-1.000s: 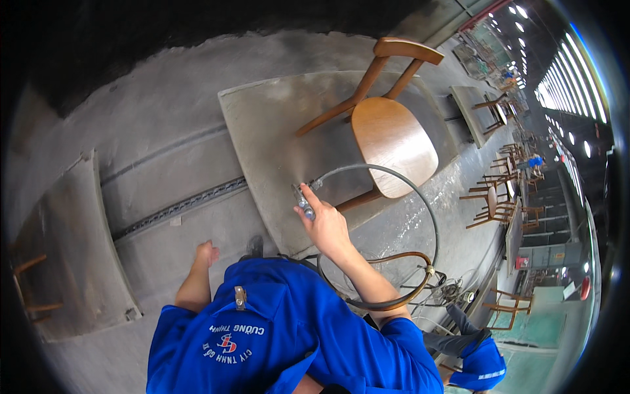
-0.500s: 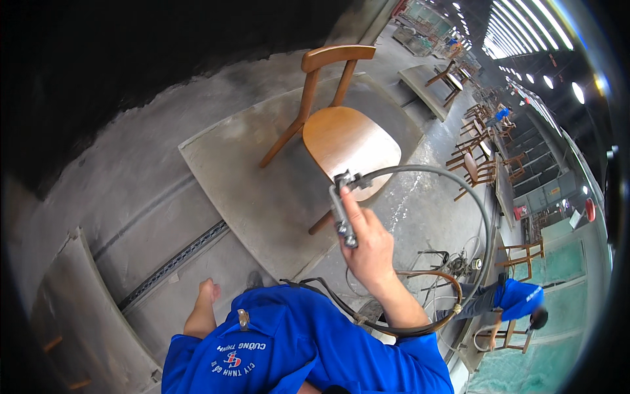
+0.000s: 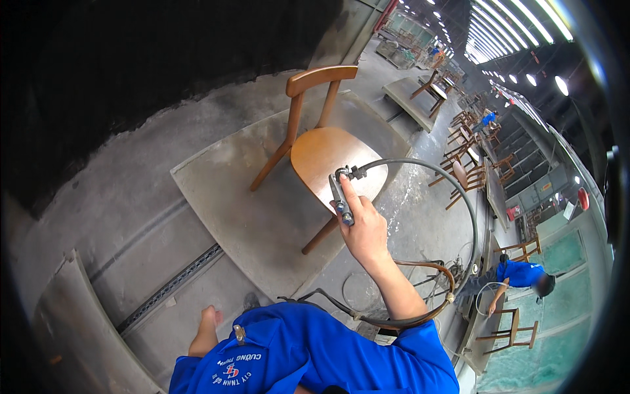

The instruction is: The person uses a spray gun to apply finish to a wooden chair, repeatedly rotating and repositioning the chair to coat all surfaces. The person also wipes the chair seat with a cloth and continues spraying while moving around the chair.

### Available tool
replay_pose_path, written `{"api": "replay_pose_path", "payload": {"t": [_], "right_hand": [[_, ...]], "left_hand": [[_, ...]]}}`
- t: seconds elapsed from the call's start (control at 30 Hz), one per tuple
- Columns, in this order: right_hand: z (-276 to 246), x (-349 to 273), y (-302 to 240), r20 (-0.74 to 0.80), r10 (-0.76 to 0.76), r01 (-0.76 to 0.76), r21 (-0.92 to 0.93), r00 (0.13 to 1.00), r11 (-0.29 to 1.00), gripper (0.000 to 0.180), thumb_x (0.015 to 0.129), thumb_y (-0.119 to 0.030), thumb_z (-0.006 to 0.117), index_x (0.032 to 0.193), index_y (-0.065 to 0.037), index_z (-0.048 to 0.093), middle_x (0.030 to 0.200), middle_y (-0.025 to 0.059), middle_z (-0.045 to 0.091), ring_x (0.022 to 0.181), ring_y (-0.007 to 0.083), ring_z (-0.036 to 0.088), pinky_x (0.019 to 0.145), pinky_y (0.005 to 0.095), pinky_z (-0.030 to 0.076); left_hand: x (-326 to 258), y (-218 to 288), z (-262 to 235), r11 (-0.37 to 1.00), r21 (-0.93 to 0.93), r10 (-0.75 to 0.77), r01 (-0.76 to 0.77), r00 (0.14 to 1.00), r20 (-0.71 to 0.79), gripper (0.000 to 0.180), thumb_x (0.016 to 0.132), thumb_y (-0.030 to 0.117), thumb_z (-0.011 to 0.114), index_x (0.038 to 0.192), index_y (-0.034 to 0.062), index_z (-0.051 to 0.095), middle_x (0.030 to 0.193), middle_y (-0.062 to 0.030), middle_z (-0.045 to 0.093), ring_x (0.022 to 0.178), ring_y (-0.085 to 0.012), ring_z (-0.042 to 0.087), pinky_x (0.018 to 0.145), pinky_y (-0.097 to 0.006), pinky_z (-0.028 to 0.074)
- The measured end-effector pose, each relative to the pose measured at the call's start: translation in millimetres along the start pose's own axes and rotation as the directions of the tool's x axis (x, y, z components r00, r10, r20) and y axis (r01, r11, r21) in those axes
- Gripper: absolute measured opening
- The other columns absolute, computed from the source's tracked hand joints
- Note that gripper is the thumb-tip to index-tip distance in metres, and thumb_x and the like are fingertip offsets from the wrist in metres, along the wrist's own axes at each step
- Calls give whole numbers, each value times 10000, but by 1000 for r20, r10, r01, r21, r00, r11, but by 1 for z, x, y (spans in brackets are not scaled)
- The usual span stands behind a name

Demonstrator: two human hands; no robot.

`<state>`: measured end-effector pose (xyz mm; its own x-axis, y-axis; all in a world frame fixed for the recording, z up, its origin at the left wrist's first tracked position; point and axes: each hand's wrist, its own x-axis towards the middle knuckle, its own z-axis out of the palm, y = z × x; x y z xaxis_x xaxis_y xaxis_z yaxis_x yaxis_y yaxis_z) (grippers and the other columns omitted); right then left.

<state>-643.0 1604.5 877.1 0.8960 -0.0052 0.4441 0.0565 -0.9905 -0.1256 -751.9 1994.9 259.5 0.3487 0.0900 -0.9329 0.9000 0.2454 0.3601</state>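
Note:
A spray gun (image 3: 341,196) is gripped in my right hand (image 3: 366,233), its index finger stretched along the metal body. From the gun a dark hose (image 3: 453,178) loops right and back toward my arm. Beyond it, in line with the near edge of the seat, stands a brown wooden chair (image 3: 331,154) with a curved backrest. The chair is upright on a flat grey board (image 3: 230,190); part of its seat and legs is hidden by the gun and hand. My left hand (image 3: 210,316) hangs low beside my body, away from the chair, its fingers mostly out of sight.
A chain track (image 3: 170,285) runs along the floor, with another board (image 3: 85,322) at left. To the right, a co-worker in blue (image 3: 522,274) bends near a wooden chair frame (image 3: 515,329). More chairs (image 3: 459,174) line the boards farther off. A dark wall rises at left.
The view has shifted, so the chair sits lower and further left. My right hand with the spray gun has moved slightly toward the seat's middle. At right, the co-worker's arm has changed position.

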Motion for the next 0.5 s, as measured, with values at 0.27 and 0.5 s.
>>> {"api": "replay_pose_path", "payload": {"t": [0.27,0.5], "right_hand": [[2,-3,-3,167,47,-58,66,985,996,617,912,-258,719,1480,-236,480,842,164,667,740,379,677,655,461,548],[-25,-8,20,-55,-2,9,113,998,994,722,850,-162,766,1498,-200,451,893,142,661,787,356,670,700,448,551]], "left_hand": [[-5,-17,-29,982,-111,-154,156,988,28,541,1001,371,446,1349,-43,471,1267,-259,611,1098,-424,627,907,-579,510],[1,6,-1,999,22,30,-32,997,73,544,995,370,463,1372,-22,451,1339,-239,576,1157,-402,601,943,-566,491]]}}
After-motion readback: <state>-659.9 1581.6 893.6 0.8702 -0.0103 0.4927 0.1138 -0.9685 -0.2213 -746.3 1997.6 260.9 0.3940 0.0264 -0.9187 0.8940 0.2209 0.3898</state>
